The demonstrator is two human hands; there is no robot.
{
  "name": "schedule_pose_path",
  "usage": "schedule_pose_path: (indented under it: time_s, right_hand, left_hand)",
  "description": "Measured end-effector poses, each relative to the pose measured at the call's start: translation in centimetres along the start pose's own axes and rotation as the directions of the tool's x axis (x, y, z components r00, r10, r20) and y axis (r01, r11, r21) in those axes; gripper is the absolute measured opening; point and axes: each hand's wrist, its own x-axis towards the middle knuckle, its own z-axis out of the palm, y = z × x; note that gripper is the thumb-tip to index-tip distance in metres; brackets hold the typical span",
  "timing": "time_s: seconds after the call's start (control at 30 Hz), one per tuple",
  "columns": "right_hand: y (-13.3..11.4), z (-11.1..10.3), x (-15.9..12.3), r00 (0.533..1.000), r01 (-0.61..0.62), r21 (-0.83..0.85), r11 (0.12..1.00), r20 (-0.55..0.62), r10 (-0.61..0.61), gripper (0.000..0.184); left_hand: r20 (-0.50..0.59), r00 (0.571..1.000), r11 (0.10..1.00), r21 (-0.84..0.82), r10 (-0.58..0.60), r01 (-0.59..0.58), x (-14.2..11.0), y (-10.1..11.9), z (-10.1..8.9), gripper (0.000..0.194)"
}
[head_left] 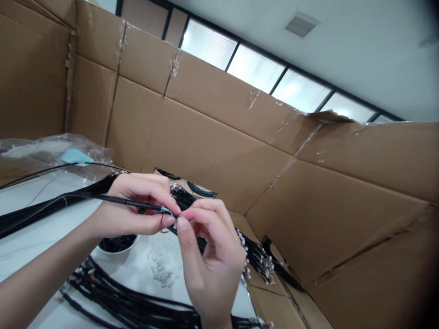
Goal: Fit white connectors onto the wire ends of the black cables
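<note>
Between my hands runs a black cable (118, 199), its stripped end showing thin coloured wires (167, 210) and one red wire looping down. My left hand (139, 205) pinches the wires between thumb and forefinger close to where the black jacket ends. Fingertips of my right hand (212, 249) meet it there, closed on the wire ends; the very tips hide what exactly they grip. Under my left wrist stands a white bowl (132, 245) with small black pieces in it. A pile of small whitish connector pieces (163, 269) lies on the white table (51, 256) below my hands.
Bundles of black cables lie at the front (137, 297), at the left (30, 214) and behind my right hand (257, 256). A clear plastic bag (51, 148) rests at the back left. Tall cardboard walls (206, 132) surround the table.
</note>
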Motion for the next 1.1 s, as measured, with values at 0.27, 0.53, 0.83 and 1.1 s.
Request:
schedule_pose_path:
  time_s: [0.27, 0.53, 0.83, 1.1]
  right_hand:
    - [-0.2, -0.1, -0.1, 1.0, -0.007, -0.017, 1.0, 0.013, 0.007, 0.014]
    - [-0.5, 0.1, 0.1, 0.998, -0.056, 0.002, 0.998, 0.03, 0.056, 0.012]
    - [0.0, 0.0, 0.4, 0.99, -0.14, 0.114, 0.984, 0.047, 0.135, 0.009]
    - [1.3, 0.5, 0.4, 0.996, -0.031, 0.089, 0.996, 0.089, 0.023, 0.02]
  left_hand:
    - [-0.029, 0.998, 0.994, 0.095, 0.061, -0.058, -0.2, -0.4, 0.1, 0.012]
    - [0.008, 0.984, 0.929, 0.327, 0.178, -0.171, 0.0, 0.6, 0.1, 0.012]
    - [-0.06, 0.983, 0.93, 0.338, 0.173, -0.143, -0.1, 1.1, 0.5, 0.011]
    - [-0.227, 0.974, 0.995, 0.092, -0.004, 0.025, -0.5, 0.8, 0.8, 0.015]
